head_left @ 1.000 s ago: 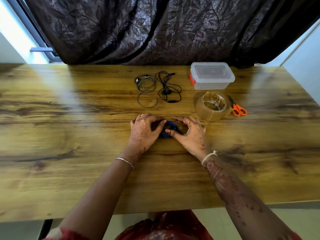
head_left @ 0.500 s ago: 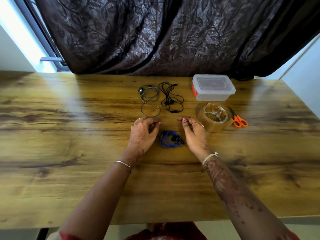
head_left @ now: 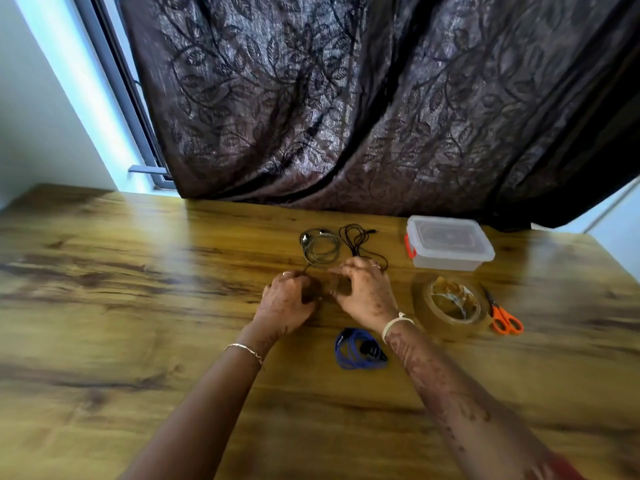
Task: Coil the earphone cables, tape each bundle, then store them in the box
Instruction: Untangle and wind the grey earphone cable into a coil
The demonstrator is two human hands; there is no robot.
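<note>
A blue earphone cable (head_left: 358,349), coiled into a small bundle, lies loose on the wooden table (head_left: 138,306) just left of my right wrist. Further back lie a grey earphone cable (head_left: 320,247) in loose loops and a tangled black earphone cable (head_left: 360,237). My left hand (head_left: 287,301) and my right hand (head_left: 363,292) sit close together at the near ends of these two cables, fingers curled. Motion blur hides whether either hand grips a cable. The clear plastic box (head_left: 450,244) with a red latch stands shut at the back right.
A roll of brown packing tape (head_left: 420,306) lies flat right of my right hand, with orange-handled scissors (head_left: 504,318) beside it. A dark patterned curtain (head_left: 346,116) hangs behind the table's far edge.
Both hands let go of the blue bundle and moved forward to the grey and black cables. The blue bundle stays on the table. The camera tilted upward.
</note>
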